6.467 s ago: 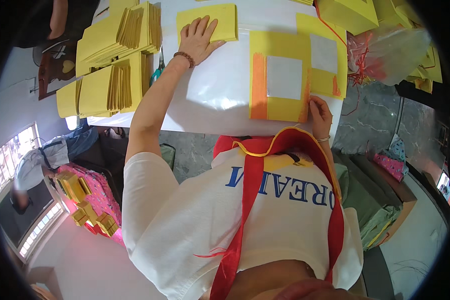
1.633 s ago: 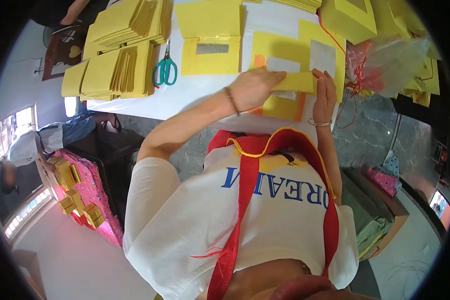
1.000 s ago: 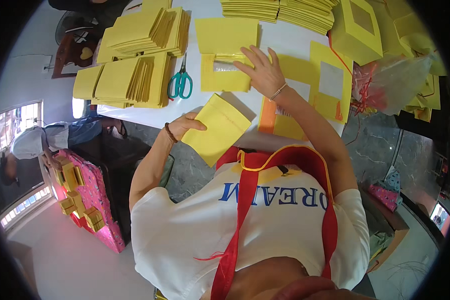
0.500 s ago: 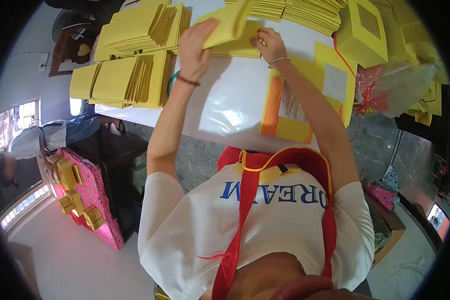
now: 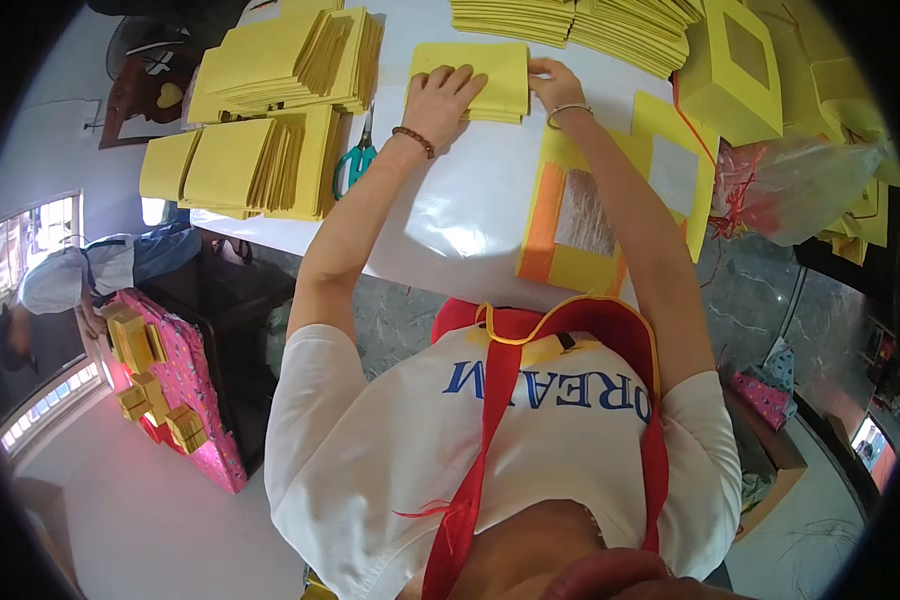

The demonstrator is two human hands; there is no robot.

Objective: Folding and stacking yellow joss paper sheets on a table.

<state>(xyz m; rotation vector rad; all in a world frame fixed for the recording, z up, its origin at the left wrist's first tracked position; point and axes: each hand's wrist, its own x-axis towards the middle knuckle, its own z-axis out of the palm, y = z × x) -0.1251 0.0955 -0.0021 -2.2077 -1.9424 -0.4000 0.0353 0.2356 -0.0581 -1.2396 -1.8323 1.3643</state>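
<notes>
A folded yellow paper sheet point(image 5: 495, 85) lies on the white-covered table, with more yellow layers showing under its near edge. My left hand point(image 5: 445, 105) presses flat on its left part, fingers spread. At the sheet's right edge is my right hand point(image 5: 558, 86), its fingers bent and closed together on that edge. Teal-handled scissors point(image 5: 355, 168) lie left of my left wrist, their blades pointing away from me. Nearer my right forearm, a flat yellow piece with an orange strip and a clear window point(image 5: 570, 220) rests on the table.
Piles of folded yellow paper point(image 5: 260, 160) fill the table's left side; another stack point(image 5: 630, 30) stands at the far edge. A yellow box point(image 5: 728, 70) and a clear plastic bag point(image 5: 805, 185) are at the right. A pink-covered table point(image 5: 195, 400), where another person stands, is at the left.
The yellow sheet, raised and half folded before, now lies folded flat. My left hand came down onto it and the right hand shifted slightly right. The scissors are now uncovered.
</notes>
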